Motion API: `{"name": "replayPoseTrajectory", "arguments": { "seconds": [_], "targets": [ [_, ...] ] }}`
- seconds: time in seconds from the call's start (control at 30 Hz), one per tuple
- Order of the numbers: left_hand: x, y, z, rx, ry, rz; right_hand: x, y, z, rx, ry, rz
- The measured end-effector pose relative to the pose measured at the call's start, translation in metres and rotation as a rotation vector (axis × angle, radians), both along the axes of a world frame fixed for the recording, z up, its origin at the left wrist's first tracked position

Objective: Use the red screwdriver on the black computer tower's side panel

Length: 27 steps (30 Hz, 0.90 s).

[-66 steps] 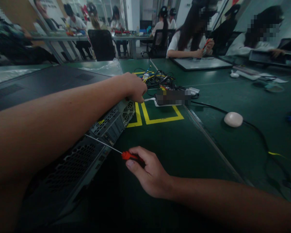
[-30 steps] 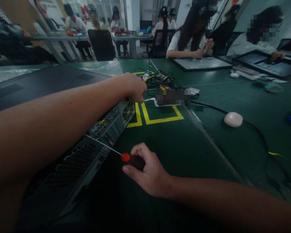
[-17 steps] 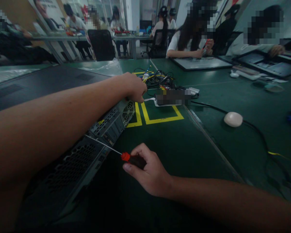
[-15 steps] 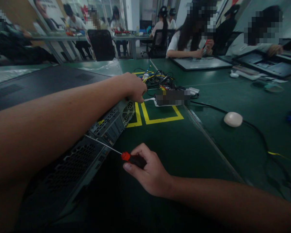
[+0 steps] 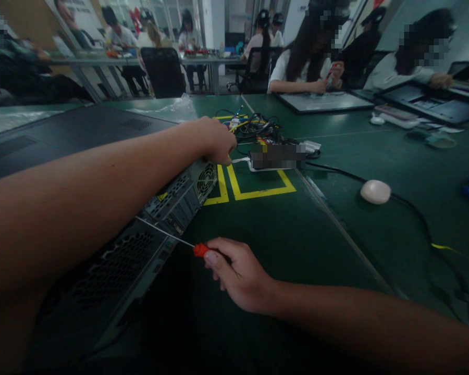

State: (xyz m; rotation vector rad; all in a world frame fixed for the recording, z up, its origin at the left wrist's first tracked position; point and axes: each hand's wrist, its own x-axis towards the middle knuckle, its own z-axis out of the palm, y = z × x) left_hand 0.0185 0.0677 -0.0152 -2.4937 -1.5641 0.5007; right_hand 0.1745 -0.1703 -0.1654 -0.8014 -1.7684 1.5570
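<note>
A dark desktop computer case (image 5: 180, 200) lies on the left, its rear panel with fan grille, slots and perforated vents facing me. My left hand (image 5: 219, 139) is bent over the far rear corner of the case and grips it, with the fingertips partly hidden. The left forearm crosses over the case top. My right hand (image 5: 238, 273) is closed around a screwdriver (image 5: 200, 250) with a red and black handle. Its long thin shaft points left to the rear panel. My left forearm hides or nearly covers the screwdriver's tip.
Beyond my left hand lies a tangle of cables (image 5: 260, 126) by a blurred-out dark object (image 5: 277, 157). Yellow tape (image 5: 266, 195) marks the green table (image 5: 297, 239). A white oval piece (image 5: 375, 192) sits on a black cable. Co-workers handle flat panels (image 5: 328, 102) across the table.
My right hand has turned on the screwdriver handle, its thumb now up over the handle near the red collar. My left hand and the case have stayed in place.
</note>
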Motion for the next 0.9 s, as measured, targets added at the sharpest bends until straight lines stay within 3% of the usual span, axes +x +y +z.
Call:
{"name": "replayPoseTrajectory", "arguments": {
  "seconds": [0.37,0.9],
  "targets": [
    [0.003,-0.0065,0.0043,-0.029,-0.004,0.04,-0.001,-0.0004,0.0021,-0.013,-0.003,-0.071],
    [0.0023,-0.0003,0.0002,-0.014,-0.005,0.025,0.0001,-0.0022,0.0041,-0.073,-0.011,-0.044]
  ]
}}
